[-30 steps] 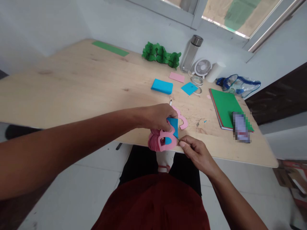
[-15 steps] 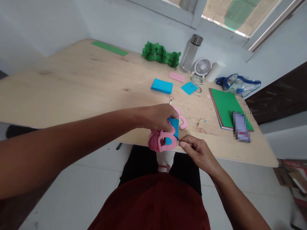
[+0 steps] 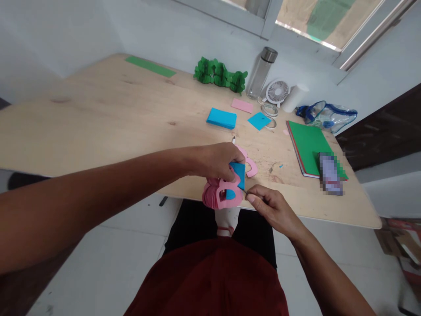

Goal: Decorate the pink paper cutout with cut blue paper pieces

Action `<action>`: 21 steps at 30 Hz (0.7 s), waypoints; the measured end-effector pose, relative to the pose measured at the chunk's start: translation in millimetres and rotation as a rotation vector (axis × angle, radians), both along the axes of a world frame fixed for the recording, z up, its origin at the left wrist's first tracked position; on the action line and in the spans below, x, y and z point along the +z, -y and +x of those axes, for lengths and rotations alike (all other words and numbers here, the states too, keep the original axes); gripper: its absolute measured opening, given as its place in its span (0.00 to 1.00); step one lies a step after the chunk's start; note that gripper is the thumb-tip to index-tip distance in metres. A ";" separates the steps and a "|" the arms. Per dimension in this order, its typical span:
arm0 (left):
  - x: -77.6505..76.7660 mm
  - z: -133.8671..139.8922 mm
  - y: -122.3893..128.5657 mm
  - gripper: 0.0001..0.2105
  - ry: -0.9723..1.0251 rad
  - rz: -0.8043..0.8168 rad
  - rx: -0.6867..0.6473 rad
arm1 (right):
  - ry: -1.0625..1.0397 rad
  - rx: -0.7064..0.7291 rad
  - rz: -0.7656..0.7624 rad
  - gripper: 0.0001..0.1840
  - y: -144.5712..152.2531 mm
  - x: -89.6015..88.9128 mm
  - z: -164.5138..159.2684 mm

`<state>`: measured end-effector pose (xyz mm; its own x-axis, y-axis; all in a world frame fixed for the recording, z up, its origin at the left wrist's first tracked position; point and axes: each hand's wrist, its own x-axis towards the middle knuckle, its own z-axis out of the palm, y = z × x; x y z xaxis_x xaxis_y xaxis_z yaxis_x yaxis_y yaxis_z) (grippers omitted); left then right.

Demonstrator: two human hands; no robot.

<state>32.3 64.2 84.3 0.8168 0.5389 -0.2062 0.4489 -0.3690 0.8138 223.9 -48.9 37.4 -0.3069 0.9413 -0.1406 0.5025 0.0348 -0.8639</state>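
Note:
My left hand (image 3: 223,160) is closed on a thick, many-layered pink paper cutout (image 3: 235,197) with looped openings, held at the table's front edge. A blue piece of paper (image 3: 240,173) is pinched along with it and shows through one opening. My right hand (image 3: 268,204) grips a thin, dark, pointed tool (image 3: 244,191), its kind mostly hidden by the fingers. The tool's tip meets the pink cutout at its right side, by the blue paper. Just beyond my left hand lies another pink cutout strip (image 3: 251,167), beside a pen-like tip (image 3: 233,140).
Behind are a blue paper stack (image 3: 221,118), a blue square (image 3: 259,121), pink paper (image 3: 242,105), tape rolls (image 3: 269,109), green garland (image 3: 220,74), bottle (image 3: 261,74) and fan (image 3: 277,92). At right lie green folder (image 3: 309,145), blurred object (image 3: 330,173) and clear pouch (image 3: 332,116).
The tool's tip has shifted slightly left, onto the pink cutout between its loops. My left hand and the papers have stayed almost still.

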 end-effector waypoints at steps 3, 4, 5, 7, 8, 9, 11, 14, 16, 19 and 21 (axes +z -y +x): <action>1.1 0.0 -0.1 0.07 -0.019 0.000 -0.013 | -0.009 0.015 0.001 0.13 -0.5 -0.5 0.6; 1.4 0.0 0.0 0.06 -0.023 -0.004 -0.014 | -0.006 0.020 0.002 0.13 -0.7 -0.7 0.9; 1.7 0.0 0.3 0.06 -0.028 -0.011 -0.014 | -0.002 0.023 0.002 0.13 -0.9 -0.9 1.4; 2.0 0.1 0.8 0.05 -0.030 -0.025 -0.012 | 0.006 0.031 0.001 0.13 -1.3 -0.9 2.4; 2.1 0.2 1.1 0.05 -0.027 -0.030 -0.011 | 0.011 0.037 -0.001 0.13 -1.5 -0.6 3.0; 2.2 0.3 1.3 0.05 -0.022 -0.032 -0.010 | 0.016 0.043 -0.003 0.13 -1.8 -0.3 3.6; 2.3 0.6 1.8 0.05 -0.010 -0.031 -0.009 | 0.030 0.058 -0.005 0.14 -2.2 0.6 4.5; 2.5 1.0 2.2 0.06 0.008 -0.037 -0.006 | 0.049 0.069 0.003 0.15 -2.9 1.5 5.5; 2.5 1.2 2.2 0.06 0.009 -0.040 -0.003 | 0.054 0.071 0.015 0.15 -3.3 1.9 6.0; 2.3 1.3 1.8 0.05 -0.009 -0.022 -0.010 | 0.049 0.077 0.020 0.15 -4.0 3.0 7.0; 2.1 1.3 1.5 0.05 -0.016 -0.007 -0.025 | 0.045 0.086 0.012 0.15 -4.6 4.2 8.0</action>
